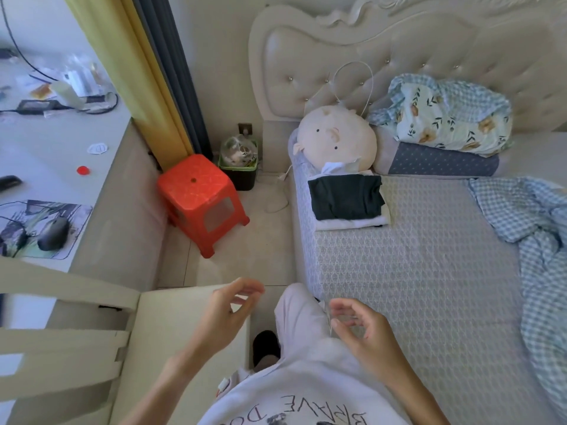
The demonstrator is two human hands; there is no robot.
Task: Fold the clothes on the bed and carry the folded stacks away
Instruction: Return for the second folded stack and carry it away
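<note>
A person stands at the left edge of a bed [429,271], both hands raised and empty, well apart from the folded stack [348,202] that lies near the bed's head-end left corner, a dark garment on top of white ones. The stack sits just below a round plush pillow [337,139] and beside a blue dotted pillow [438,162] topped by a floral bundle [445,118]. A crumpled blue checked cloth [527,228] spreads along the bed's right edge. The left hand [228,311] hovers over a cream chair seat [171,332], fingers loosely curled and parted, gripping nothing. The right hand [362,326] hangs over the bed's near left edge, fingers half-curled, thumb toward forefinger; whether anything thin sits between them cannot be told. On the floor beside the bed stand an orange plastic stool [202,197] and a dark bin [239,167] lined with a clear bag holding crumpled white rubbish. A desk [46,161] at the left carries a mouse [53,233] on a patterned mat near its front edge.
</note>
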